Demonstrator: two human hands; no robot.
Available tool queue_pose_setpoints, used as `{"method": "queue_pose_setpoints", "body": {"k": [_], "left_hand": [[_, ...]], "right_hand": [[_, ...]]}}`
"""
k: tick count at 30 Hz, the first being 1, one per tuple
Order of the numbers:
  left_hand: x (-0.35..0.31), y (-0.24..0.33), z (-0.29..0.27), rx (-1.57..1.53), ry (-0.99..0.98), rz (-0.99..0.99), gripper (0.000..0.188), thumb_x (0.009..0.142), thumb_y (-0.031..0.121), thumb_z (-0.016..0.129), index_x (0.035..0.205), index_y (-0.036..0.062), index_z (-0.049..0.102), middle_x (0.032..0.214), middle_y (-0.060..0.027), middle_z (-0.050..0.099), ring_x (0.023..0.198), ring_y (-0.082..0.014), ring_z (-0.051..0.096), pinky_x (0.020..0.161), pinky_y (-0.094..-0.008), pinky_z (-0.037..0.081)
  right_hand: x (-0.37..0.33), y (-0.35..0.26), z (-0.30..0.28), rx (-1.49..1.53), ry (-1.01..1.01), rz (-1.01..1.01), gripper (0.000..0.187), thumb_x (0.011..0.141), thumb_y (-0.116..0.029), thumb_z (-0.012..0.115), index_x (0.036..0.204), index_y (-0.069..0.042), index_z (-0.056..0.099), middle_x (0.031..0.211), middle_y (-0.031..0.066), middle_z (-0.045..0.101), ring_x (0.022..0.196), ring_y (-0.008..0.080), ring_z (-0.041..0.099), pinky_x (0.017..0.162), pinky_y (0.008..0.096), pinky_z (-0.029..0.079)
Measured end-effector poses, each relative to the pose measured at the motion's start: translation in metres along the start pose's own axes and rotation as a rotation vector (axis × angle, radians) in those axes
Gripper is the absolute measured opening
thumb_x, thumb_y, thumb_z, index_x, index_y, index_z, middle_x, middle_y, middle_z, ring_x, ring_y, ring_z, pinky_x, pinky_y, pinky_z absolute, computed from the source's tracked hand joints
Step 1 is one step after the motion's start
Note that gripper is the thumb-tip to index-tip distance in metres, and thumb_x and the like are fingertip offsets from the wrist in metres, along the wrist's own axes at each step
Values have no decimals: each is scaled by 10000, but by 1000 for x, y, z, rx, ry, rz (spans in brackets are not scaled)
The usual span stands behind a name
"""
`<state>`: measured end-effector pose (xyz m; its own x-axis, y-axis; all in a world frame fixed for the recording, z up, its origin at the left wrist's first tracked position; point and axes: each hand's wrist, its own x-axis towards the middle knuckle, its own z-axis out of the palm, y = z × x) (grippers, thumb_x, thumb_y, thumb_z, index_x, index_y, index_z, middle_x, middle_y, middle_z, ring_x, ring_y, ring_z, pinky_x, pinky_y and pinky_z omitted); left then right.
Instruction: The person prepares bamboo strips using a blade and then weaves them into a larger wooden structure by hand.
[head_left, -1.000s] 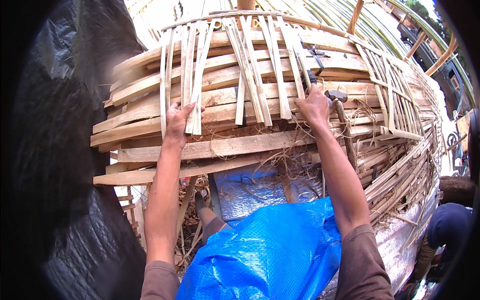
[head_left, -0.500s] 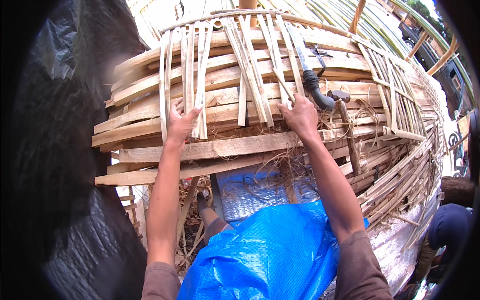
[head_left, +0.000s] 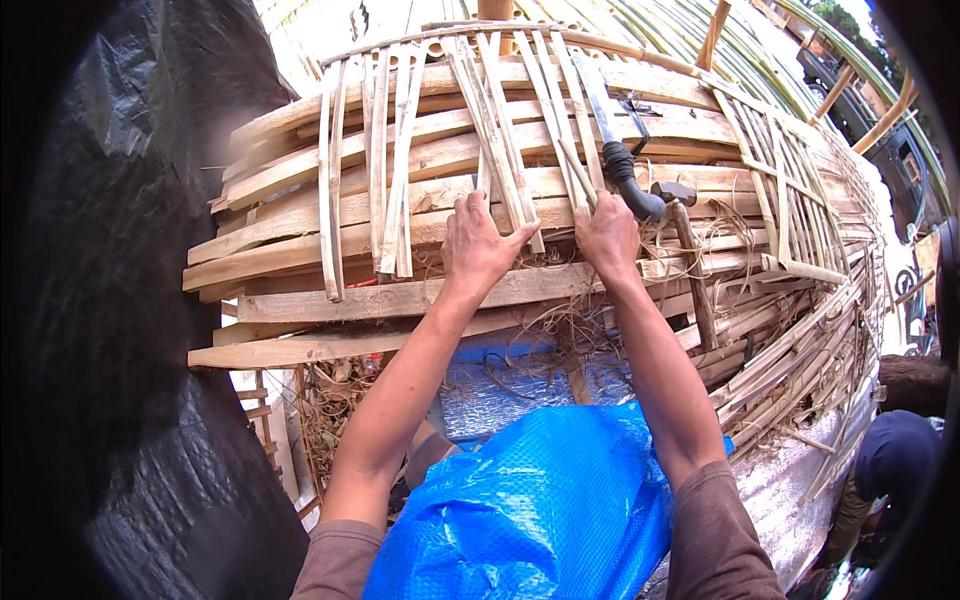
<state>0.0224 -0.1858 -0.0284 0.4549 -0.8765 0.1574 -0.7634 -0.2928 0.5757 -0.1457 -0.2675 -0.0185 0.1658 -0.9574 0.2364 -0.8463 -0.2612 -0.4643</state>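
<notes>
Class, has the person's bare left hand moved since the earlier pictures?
Yes: the bare left hand has moved rightward, nearer the dark-headed, wooden-handled hammer, which stays put.

Right of the knife, a hand could pass over the planks beyond the black strap; the hammer, just beside the knife's handle, obstructs. Left of the knife, the right hand and thin strips stand in the way.
</notes>
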Motion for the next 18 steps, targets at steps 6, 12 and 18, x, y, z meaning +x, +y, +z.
{"method": "queue_pose_setpoints", "body": {"k": [6,12,18], "left_hand": [[-4,13,2,108,-35,57,880,724,553,795,1285,-59,501,1251,-212,519,1159,-377,539,918,-476,496],[1,9,0,-48,-114,4,693,760,403,775,1228,-50,536,1134,-236,626,1085,-380,595,920,-463,499],[-2,21,-6,-103,-189,-92,777,760,383,757,1345,-9,428,1123,-258,659,1079,-402,637,938,-482,494]], "right_hand": [[3,6,-9,-5,-53,39,308,860,-221,709,1044,10,621,1007,233,683,911,422,678,790,510,540],[2,5,-4,-5,18,-32,286,832,-203,709,993,18,624,1000,232,679,906,422,677,785,501,547],[4,0,-16,3,-102,40,359,770,-219,772,996,18,622,982,223,677,923,410,683,799,496,553]]}}
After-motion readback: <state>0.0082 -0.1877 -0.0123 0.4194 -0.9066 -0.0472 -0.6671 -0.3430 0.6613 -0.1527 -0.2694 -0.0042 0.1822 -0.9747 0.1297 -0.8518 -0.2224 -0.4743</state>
